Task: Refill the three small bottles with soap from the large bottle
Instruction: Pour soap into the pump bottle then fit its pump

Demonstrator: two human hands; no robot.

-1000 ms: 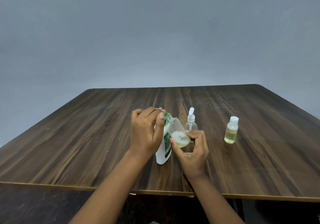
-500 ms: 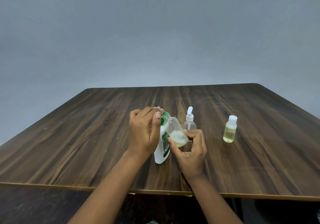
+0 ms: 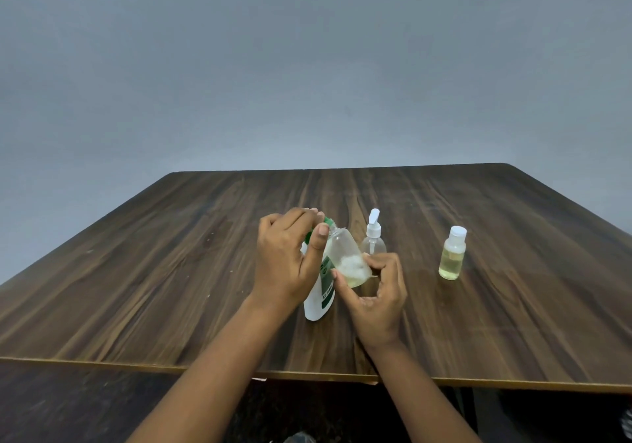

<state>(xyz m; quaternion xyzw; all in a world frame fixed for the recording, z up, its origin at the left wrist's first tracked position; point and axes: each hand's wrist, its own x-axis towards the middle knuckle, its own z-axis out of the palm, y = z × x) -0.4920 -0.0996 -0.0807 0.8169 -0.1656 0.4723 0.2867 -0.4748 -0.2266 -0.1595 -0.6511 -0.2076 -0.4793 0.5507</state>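
Observation:
The large white bottle (image 3: 318, 302) with a green label stands on the wooden table (image 3: 171, 271) near the front middle. In front of its top, a small clear bottle (image 3: 345, 254) is tilted with its neck to the upper left, and pale yellow soap and foam sit at its low end. My right hand (image 3: 376, 299) grips that bottle's base with fingers and thumb. My left hand (image 3: 287, 261) curls over the neck and pinches a green cap (image 3: 329, 221) there. The large bottle's top is hidden behind my left hand.
A clear pump bottle (image 3: 373, 237) with a white pump head stands just behind my right hand. Further right stands a small bottle (image 3: 452, 258) with a white cap, holding yellow liquid. The table's front edge (image 3: 205, 370) runs below my forearms.
Both hands keep their hold on the tilted clear bottle and its cap. Only the view has shifted slightly.

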